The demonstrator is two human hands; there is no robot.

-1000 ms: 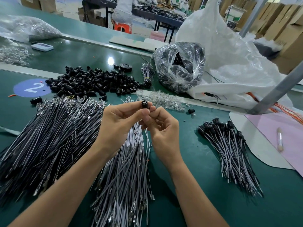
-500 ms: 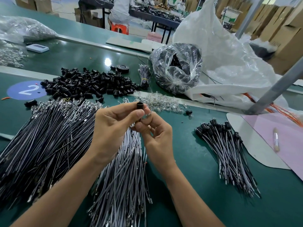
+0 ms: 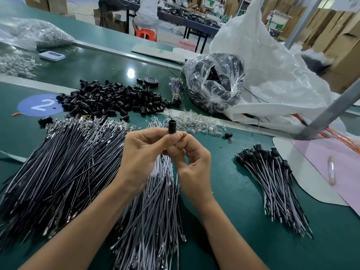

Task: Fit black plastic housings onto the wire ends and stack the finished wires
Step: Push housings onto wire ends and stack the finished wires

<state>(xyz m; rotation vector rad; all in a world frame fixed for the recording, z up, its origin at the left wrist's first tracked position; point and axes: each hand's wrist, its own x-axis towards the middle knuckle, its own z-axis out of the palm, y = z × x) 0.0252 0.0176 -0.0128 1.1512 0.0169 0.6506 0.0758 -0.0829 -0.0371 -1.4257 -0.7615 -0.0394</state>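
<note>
1. The left hand is pinching a black housing between thumb and forefinger, holding it upright above the green table, open end up.
2. The right hand is curling its fingers tight against the left fingertips just under the housing; whether it is gripping a wire cannot be told, as the fingers are hiding that spot.
3. A heap of loose housings is lying behind the hands, near a blue round sticker bearing a white "2", the only legible writing.
4. A wide fan of dark wires is spreading at left, and a paler grey bundle is running beneath both wrists.
5. Finished wires, housings at their far ends, are lying stacked to the right, well apart from the hands.
6. Clear small parts are lying scattered just beyond the hands, with one stray housing beside them.
7. A clear bag of dark parts is leaning against a big white sack at the back.
</note>
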